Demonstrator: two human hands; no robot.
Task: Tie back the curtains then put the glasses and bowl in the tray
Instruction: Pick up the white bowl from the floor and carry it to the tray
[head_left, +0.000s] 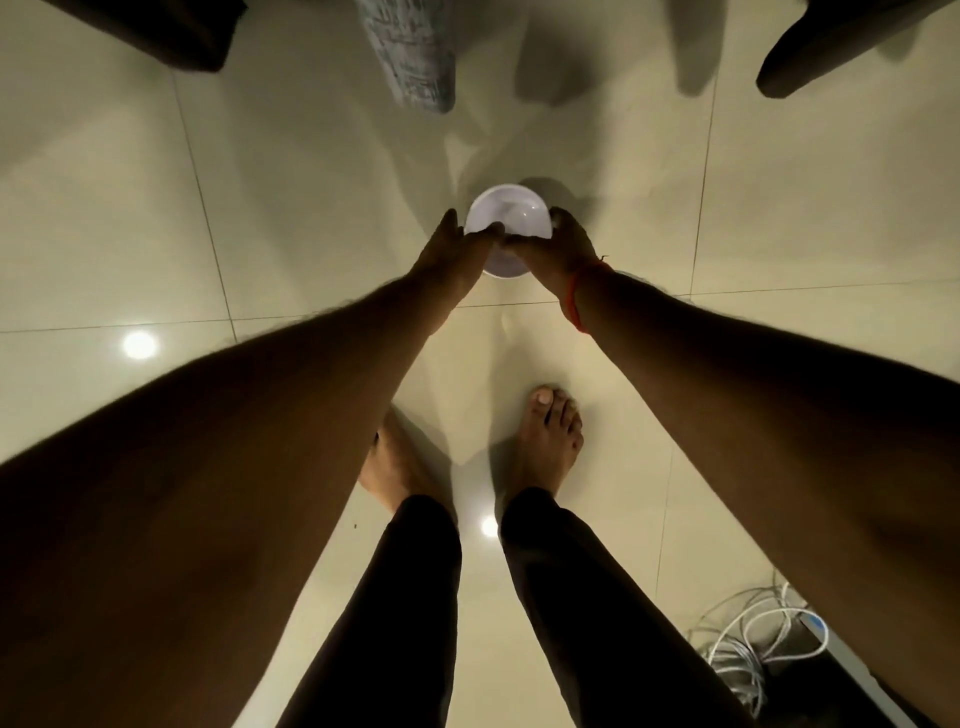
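Cables (748, 644): coiled on floor (156, 208), near right. Bare feet (548, 441): on tiles. Left hand (452, 249), right hand (558, 249): both gripped bowl's rim, thumbs over the near edge. Bowl (511, 210): white, upright, held over floor. Curtain (410, 52): hung beyond.

Head view, steeply downward, floor (156, 182) seemingly near

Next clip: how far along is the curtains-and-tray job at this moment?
Done: cannot tell; no tied curtain shows here.
In hand: both the left hand and right hand hold the white bowl above the tiled floor, so the person seems to be carrying it.
Left: the bowl is not yet in a tray; neither tray nor glasses are in view.
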